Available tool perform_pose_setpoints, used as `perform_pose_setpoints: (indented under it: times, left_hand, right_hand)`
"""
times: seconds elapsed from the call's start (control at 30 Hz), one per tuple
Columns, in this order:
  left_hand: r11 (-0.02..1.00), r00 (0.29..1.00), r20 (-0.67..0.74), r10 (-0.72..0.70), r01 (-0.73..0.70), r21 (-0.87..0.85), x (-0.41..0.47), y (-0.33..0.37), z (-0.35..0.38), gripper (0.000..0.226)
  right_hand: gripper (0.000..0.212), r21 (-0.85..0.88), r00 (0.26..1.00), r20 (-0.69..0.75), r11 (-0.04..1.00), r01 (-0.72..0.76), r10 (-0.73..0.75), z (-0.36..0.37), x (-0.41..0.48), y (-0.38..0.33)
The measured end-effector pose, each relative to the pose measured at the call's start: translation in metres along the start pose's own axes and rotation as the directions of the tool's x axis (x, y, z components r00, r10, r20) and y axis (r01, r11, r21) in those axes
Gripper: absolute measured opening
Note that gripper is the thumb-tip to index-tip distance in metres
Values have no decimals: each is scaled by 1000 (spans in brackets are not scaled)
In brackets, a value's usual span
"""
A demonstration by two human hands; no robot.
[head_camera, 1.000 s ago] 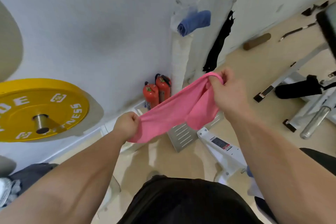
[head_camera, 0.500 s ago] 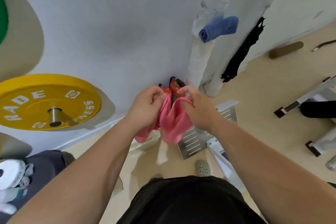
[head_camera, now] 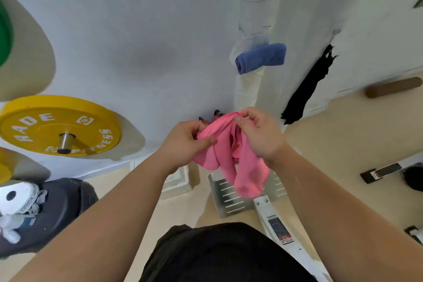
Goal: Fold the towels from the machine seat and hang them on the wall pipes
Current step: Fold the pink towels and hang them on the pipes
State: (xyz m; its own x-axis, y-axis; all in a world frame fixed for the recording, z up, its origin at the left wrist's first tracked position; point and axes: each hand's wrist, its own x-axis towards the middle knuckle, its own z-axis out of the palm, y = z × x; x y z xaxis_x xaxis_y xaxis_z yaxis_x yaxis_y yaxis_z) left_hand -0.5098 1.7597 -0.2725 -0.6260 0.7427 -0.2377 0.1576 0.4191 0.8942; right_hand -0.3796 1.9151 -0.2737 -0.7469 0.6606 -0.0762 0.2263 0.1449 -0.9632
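Observation:
A pink towel (head_camera: 229,158) hangs doubled over between my hands in front of the white wall. My left hand (head_camera: 185,142) pinches its upper left edge with thumb and fingers. My right hand (head_camera: 256,135) grips the top fold close by, and the loose ends droop below it. A folded blue towel (head_camera: 261,57) sits on the white wrapped wall pipe (head_camera: 251,18) above and to the right. A black cloth (head_camera: 306,89) hangs on the wall further right.
A yellow weight plate (head_camera: 57,126) juts from the wall at left, with a green plate (head_camera: 4,32) above. A dark bag (head_camera: 57,208) lies on the floor at left. White machine frame parts (head_camera: 277,224) and a metal footplate (head_camera: 231,199) stand below the towel.
The towel was stretched wide between my hands a second ago. My hands have come together, folding it in half, and now the ends hang lower under my right hand.

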Motion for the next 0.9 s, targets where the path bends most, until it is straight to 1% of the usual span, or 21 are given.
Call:
perform_pose_setpoints:
  times: [0.1,0.17,0.23,0.27,0.3,0.37,0.4,0.43,0.47,0.53,0.6,0.7,0.77,0.83,0.9]
  left_hand:
    - [997,997,-34,-63,62,-37,3,-2,7,13]
    - [995,996,-27,-83,82,-58,5,2,9,11]
    - [989,996,-36,-87,82,-122,10,8,10,11]
    - [985,994,-63,-87,76,-155,14,9,11,11]
    - [982,991,-103,-89,70,-176,18,12,10,10]
    - [980,981,-172,-85,51,-193,26,16,11,6]
    - [980,981,-180,-71,36,-194,28,20,12,5]
    - [982,985,-165,-54,22,-189,30,24,15,11]
    - [984,992,-121,-25,3,-181,30,29,20,20]
    - [987,999,1,52,-52,-149,30,34,30,33]
    - [992,989,92,112,-106,-74,32,34,38,33]
    - [986,978,146,147,-157,57,34,31,38,25]
    - [985,981,126,148,-157,70,37,29,34,19]
    - [988,986,102,135,-141,55,39,30,29,19]
    - [989,988,100,121,-128,69,41,33,24,22]
  right_hand:
    - [13,117,994,-59,989,-88,96,-29,8,5]
    - [12,158,988,-76,980,-117,131,-39,10,6]
    - [6,189,980,-119,973,-133,157,-43,10,4]
    - [7,178,973,-147,973,-149,176,-44,10,3]
    - [14,137,966,-169,975,-175,198,-45,10,3]
    - [23,24,954,-180,971,-239,240,-45,12,3]
    - [24,6,950,-178,966,-259,256,-43,12,1]
    - [24,13,952,-160,965,-262,261,-40,12,0]
    - [23,28,962,-120,970,-243,244,-36,11,-2]
    - [20,45,991,-8,990,-136,137,-27,8,-5]
    - [21,78,997,68,997,-31,25,-21,6,-6]
    - [24,99,993,103,994,43,-53,-21,3,-8]
    - [24,82,992,115,996,40,-50,-23,2,-9]
    - [23,14,992,130,1000,0,-2,-26,2,-9]
    - [25,-176,983,176,984,-24,56,-31,4,-8]
